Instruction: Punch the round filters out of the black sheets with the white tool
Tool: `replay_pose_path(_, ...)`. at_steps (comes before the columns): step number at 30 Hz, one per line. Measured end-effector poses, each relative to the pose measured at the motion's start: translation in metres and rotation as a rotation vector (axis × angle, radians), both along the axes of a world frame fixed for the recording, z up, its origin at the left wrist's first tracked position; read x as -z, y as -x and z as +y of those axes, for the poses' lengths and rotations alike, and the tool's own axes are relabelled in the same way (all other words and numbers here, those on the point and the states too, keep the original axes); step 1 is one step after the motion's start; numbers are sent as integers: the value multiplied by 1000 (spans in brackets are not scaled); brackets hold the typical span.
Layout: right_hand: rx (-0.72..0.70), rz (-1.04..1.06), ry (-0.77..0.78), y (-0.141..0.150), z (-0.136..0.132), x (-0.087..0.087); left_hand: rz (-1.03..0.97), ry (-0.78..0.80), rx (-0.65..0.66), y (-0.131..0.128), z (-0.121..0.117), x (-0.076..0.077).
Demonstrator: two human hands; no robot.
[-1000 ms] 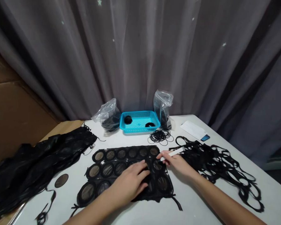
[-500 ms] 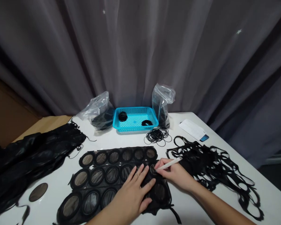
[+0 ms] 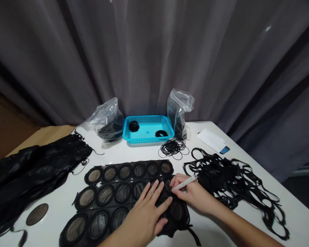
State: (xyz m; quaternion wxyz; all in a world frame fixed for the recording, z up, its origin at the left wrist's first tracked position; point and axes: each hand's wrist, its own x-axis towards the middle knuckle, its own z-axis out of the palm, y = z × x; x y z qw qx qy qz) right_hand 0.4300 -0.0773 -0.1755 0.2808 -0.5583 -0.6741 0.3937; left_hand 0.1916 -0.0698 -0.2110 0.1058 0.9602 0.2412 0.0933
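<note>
A sheer black mesh sheet lies flat on the white table, with several thick black rings in rows on it. My left hand presses down on the sheet, palm down and fingers spread, covering some rings. Pinched in my right hand is a slim white pen-shaped tool, tilted like a pen. Its lower end meets the mesh inside a ring near the sheet's right edge; the tip is too small to make out. The tangled black mesh scraps, full of round holes, lie just right of that hand.
Behind the sheet stands a blue basket with black rings inside, between two clear plastic bags. Thin black loops lie before it. Dark fabric and a loose mesh disc are left; white paper is right.
The view has shifted slightly. My right hand and the white tool have moved only a little, with the tool's tip still at the same ring. My left hand stays spread in place.
</note>
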Motion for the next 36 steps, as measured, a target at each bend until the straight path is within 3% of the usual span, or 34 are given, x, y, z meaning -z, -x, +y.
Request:
replay_pose_path(6,-176,-383,-297,7,-15,15,-11,33,-17,-1,1,-2)
replay_pose_path(9,20,-517,-351,-13,3,16,-11,33,-28,-1,-1,-2)
replay_pose_path(11,220,-469,-348,-31,22,12,-19,27,-36,-1,-2,-1)
replay_pose_path(13,315,-330,-314,-43,40,6,-15,23,-38,-2,0,-1)
replay_pose_path(17,187,-124,-191,-35,56,-2,4,5,-56,-8,14,-3)
replay_pose_path(22,-10,-8,-80,-12,57,5,18,-61,-131,-17,38,-1)
replay_pose_path(27,-18,32,-77,-11,60,15,-15,-75,-152,-18,39,8)
replay_pose_path(36,-25,7,-60,-9,63,8,36,-42,-153,-19,36,1)
